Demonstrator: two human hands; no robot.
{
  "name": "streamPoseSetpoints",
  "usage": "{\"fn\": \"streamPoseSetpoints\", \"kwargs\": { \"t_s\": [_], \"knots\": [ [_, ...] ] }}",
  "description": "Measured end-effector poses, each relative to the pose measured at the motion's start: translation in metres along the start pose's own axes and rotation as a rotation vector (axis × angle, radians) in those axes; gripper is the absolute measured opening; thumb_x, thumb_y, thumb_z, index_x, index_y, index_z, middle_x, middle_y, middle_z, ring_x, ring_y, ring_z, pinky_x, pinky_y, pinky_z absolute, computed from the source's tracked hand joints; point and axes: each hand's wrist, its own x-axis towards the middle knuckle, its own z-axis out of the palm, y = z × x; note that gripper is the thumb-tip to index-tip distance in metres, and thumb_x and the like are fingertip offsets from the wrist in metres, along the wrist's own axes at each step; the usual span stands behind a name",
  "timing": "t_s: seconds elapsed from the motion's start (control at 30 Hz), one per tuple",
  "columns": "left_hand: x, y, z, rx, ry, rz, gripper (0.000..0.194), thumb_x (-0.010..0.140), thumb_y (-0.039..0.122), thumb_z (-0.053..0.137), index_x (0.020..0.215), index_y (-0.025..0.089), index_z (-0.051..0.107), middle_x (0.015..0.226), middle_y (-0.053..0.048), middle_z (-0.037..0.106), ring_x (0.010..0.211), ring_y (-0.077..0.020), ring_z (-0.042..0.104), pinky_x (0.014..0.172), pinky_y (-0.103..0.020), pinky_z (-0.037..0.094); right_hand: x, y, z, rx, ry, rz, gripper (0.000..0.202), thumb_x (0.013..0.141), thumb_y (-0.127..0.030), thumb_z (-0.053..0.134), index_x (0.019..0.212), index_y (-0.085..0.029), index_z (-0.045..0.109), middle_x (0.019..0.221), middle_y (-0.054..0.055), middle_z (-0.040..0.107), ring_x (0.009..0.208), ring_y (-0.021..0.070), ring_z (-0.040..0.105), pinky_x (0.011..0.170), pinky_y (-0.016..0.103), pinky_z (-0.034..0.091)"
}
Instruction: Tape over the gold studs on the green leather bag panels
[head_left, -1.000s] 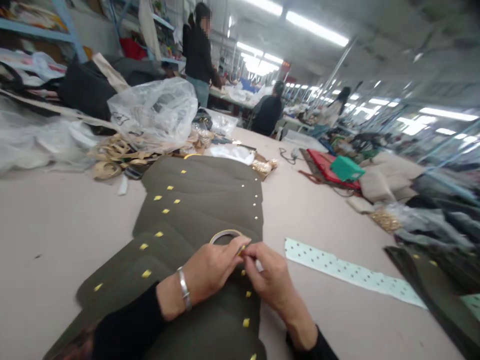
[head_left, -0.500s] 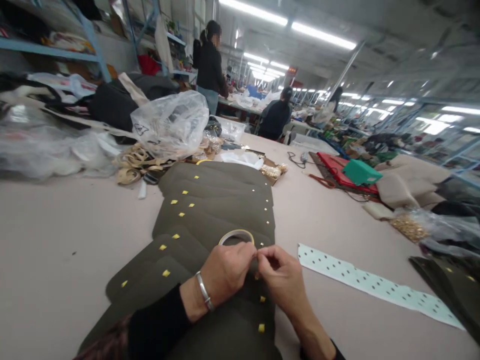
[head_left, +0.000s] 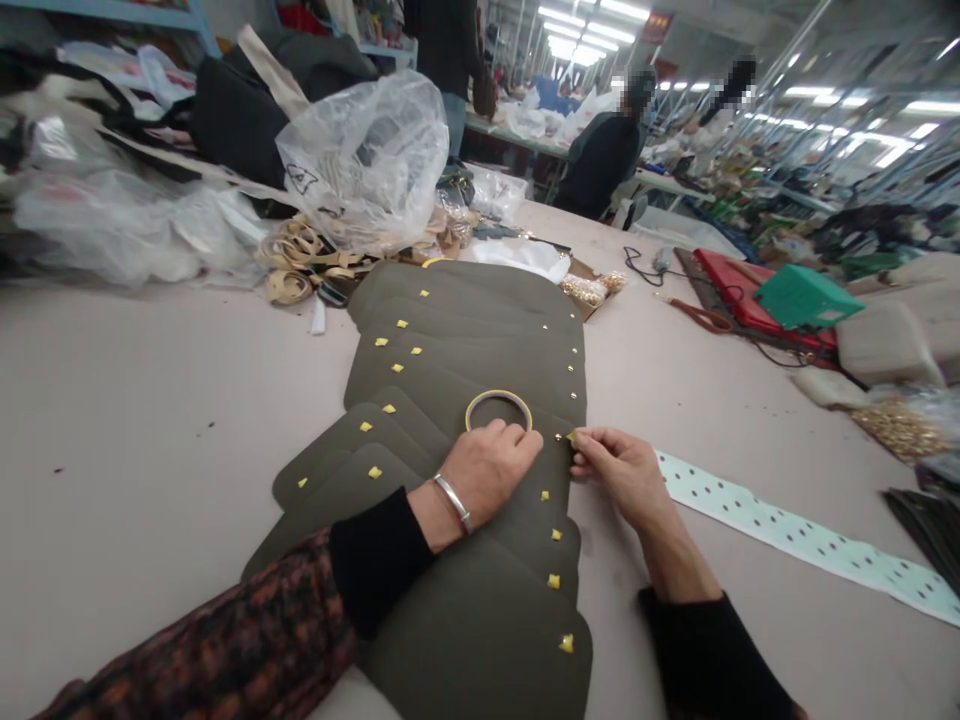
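My left hand (head_left: pixel 487 472) is closed on a thin ring-shaped roll of yellow tape (head_left: pixel 499 395), above the overlapping dark olive panels (head_left: pixel 469 325). At the panels' right edge, my right hand (head_left: pixel 621 475) pinches a small piece of yellow tape (head_left: pixel 571 437), beside a tiny shiny metal stud (head_left: pixel 558 437). More studs run up that edge, with nothing over them. Yellow tape squares (head_left: pixel 553 581) sit lower along the same edge, and several others are scattered on the left part of the panels.
A pale mint strip with dark dots (head_left: pixel 787 527) lies to the right. Farther back are a green box (head_left: pixel 810 297) on a red item, gold-coloured hardware (head_left: pixel 896 425), beige straps (head_left: pixel 289 275) and a clear plastic bag (head_left: pixel 367 160). Other people stand or sit beyond the table.
My hands, close together before, are now apart; the right has moved to the panels' edge with a piece of yellow tape. The view has tilted down and turned left.
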Motion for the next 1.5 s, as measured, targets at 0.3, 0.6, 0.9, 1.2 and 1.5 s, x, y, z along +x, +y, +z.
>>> {"fn": "streamPoseSetpoints", "kwargs": {
  "t_s": [0.3, 0.6, 0.9, 1.2, 1.5],
  "knots": [
    [0.0, 0.0, 0.003, 0.008, -0.052, 0.036, 0.011, 0.095, 0.016, 0.042, 0.091, 0.018, 0.052, 0.087, -0.004, 0.057, 0.082, -0.0212, 0.053, 0.06, -0.03, 0.047, 0.0, -0.003, 0.013, -0.57, 0.014, -0.234, 0.027, 0.081, -0.041, 0.058, 0.083, -0.017, 0.07, 0.065, 0.002, 0.067, 0.057, 0.0154, 0.061, 0.056, 0.028, 0.049],
    [-0.003, -0.002, 0.005, 0.01, -0.021, 0.032, 0.012, 0.094, 0.015, 0.041, 0.091, 0.018, 0.052, 0.088, -0.004, 0.056, 0.082, -0.0214, 0.052, 0.059, -0.03, 0.046, 0.002, -0.008, 0.016, -0.823, 0.098, -0.379, 0.034, 0.081, -0.033, 0.061, 0.11, -0.016, 0.059, 0.06, -0.001, 0.067, 0.058, 0.0188, 0.063, 0.061, 0.031, 0.047],
    [-0.002, -0.007, 0.003, 0.044, -0.048, 0.064, 0.01, 0.092, 0.014, 0.043, 0.094, 0.018, 0.052, 0.084, -0.004, 0.058, 0.078, -0.0215, 0.056, 0.065, -0.034, 0.045, -0.008, -0.001, 0.004, -1.028, -0.055, -0.885, 0.02, 0.092, -0.02, 0.044, 0.093, -0.017, 0.065, 0.09, 0.009, 0.067, 0.086, 0.0194, 0.064, 0.079, 0.032, 0.05],
    [0.001, -0.011, 0.001, -0.049, -0.075, 0.058, 0.013, 0.096, 0.019, 0.038, 0.099, 0.017, 0.05, 0.09, -0.005, 0.059, 0.077, -0.0186, 0.06, 0.062, -0.029, 0.047, 0.008, -0.027, 0.027, -1.248, -0.02, -0.412, 0.022, 0.083, -0.02, 0.052, 0.078, -0.018, 0.073, 0.079, 0.008, 0.074, 0.072, 0.0195, 0.066, 0.065, 0.027, 0.045],
    [0.0, -0.015, -0.003, -0.134, 0.057, 0.122, 0.016, 0.096, 0.02, 0.038, 0.098, 0.018, 0.054, 0.088, -0.003, 0.063, 0.081, -0.0166, 0.062, 0.065, -0.025, 0.049, -0.016, -0.031, 0.02, -1.004, -0.256, -0.289, 0.018, 0.075, -0.017, 0.057, 0.068, -0.02, 0.074, 0.064, 0.003, 0.071, 0.06, 0.0162, 0.063, 0.057, 0.026, 0.042]
  ]
}}
